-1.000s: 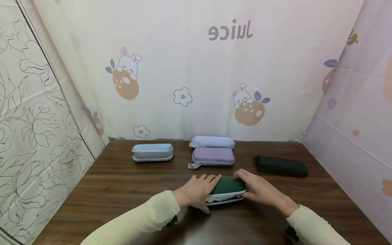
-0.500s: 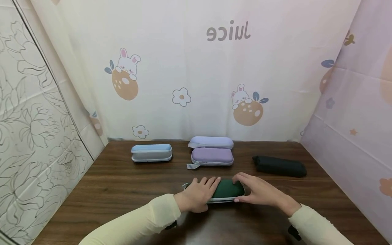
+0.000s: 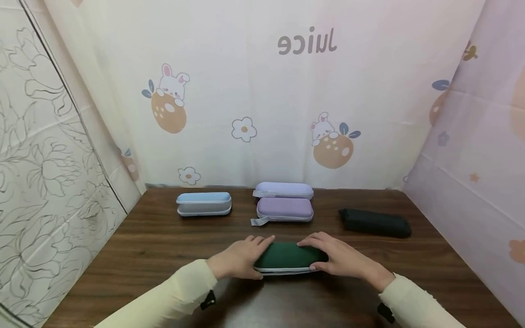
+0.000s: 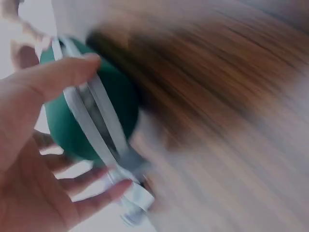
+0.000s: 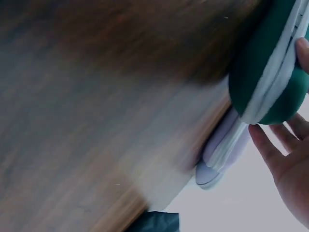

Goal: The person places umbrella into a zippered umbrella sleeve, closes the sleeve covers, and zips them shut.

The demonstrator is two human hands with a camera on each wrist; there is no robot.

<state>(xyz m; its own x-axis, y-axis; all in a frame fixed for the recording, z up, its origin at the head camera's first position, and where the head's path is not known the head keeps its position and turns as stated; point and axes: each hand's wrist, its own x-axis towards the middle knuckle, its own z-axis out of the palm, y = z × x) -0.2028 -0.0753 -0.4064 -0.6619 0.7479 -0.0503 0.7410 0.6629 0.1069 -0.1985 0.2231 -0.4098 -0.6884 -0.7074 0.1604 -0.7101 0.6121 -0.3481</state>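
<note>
A green zippered case lies lengthwise near the table's middle, in front of me. My left hand grips its left end, thumb low at the front and fingers over the top. At the right end my right hand holds it, thumb on the front seam, fingertips on the lid. In the left wrist view the case's pale zipper bands stand slightly apart, with the left thumb across them. The right wrist view shows the other rounded end of the green case, its bands nearly together.
Behind the green case sit a purple case and a lavender case, side by side. A light blue case with a grey front gap stands back left. A black bundle lies right. A patterned curtain hangs behind the table.
The green case's lid has come down, narrowing the front gap where whitish material showed. My left hand has shifted left to the case's end, and the case has moved slightly left.
</note>
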